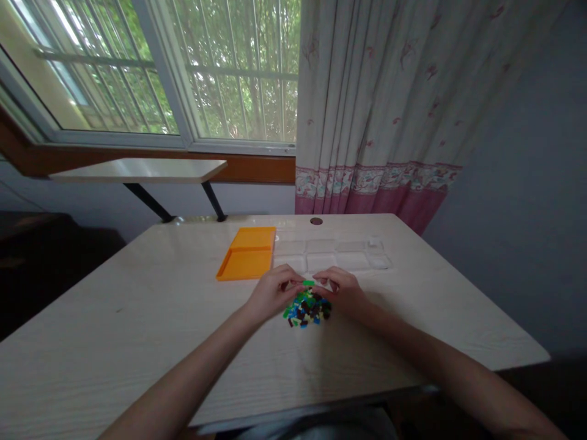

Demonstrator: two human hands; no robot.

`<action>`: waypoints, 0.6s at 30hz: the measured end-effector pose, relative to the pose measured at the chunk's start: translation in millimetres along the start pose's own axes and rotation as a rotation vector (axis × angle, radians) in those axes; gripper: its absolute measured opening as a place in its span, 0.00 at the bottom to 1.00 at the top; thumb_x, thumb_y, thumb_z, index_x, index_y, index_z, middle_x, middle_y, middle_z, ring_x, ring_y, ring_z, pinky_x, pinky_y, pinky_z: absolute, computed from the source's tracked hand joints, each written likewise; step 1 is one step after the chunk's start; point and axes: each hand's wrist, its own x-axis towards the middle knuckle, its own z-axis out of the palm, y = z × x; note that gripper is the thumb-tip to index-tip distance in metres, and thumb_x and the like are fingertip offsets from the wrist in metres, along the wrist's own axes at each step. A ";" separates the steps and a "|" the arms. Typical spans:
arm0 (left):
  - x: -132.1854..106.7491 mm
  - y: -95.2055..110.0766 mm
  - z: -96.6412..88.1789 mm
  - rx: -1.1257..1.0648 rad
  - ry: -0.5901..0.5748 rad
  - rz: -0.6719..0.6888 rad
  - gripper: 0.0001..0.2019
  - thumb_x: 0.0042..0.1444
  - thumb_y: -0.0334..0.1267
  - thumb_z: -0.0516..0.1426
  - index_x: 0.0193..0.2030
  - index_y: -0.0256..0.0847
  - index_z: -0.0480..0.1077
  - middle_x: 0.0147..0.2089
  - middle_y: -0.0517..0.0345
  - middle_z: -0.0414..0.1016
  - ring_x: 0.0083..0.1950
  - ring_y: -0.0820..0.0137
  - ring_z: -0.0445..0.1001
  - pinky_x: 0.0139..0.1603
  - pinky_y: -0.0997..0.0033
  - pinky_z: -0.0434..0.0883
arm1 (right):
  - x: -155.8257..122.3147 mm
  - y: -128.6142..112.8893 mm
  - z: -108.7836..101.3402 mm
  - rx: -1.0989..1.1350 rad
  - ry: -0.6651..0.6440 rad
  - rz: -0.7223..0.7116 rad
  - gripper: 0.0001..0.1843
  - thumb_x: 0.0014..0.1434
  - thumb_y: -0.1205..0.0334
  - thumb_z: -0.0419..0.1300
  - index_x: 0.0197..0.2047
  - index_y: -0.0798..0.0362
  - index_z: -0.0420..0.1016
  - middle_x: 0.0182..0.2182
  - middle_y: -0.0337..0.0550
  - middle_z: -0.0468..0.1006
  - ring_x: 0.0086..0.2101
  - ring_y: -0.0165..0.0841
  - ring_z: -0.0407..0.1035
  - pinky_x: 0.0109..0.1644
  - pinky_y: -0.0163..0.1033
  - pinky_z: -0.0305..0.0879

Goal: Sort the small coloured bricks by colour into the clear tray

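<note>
A small pile of coloured bricks (307, 309), green, blue, black and yellow, lies on the pale wooden table (137, 318) between my hands. My left hand (273, 292) and my right hand (345, 291) meet just above the pile. Both have their fingers curled and pinch a small green brick (309, 283) between them. Behind my hands lies a clear plastic tray (334, 254) with several compartments. To its left rests an orange lid (247, 253).
A round cable hole (316, 220) sits near the table's far edge. A narrow shelf (137, 170) juts out under the window at the back left. A flowered curtain (394, 104) hangs at the back right. The table's front edge is near my body.
</note>
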 end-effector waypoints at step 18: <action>0.4 -5.4 -2.1 0.132 -0.070 -0.059 0.09 0.54 0.39 0.54 0.40 0.40 0.71 0.33 0.57 0.69 0.31 0.74 0.66 0.32 0.77 0.64 | 13.8 -1.3 -24.0 -0.070 0.192 -0.169 0.07 0.54 0.60 0.59 0.35 0.53 0.75 0.24 0.40 0.74 0.21 0.25 0.60 0.26 0.31 0.60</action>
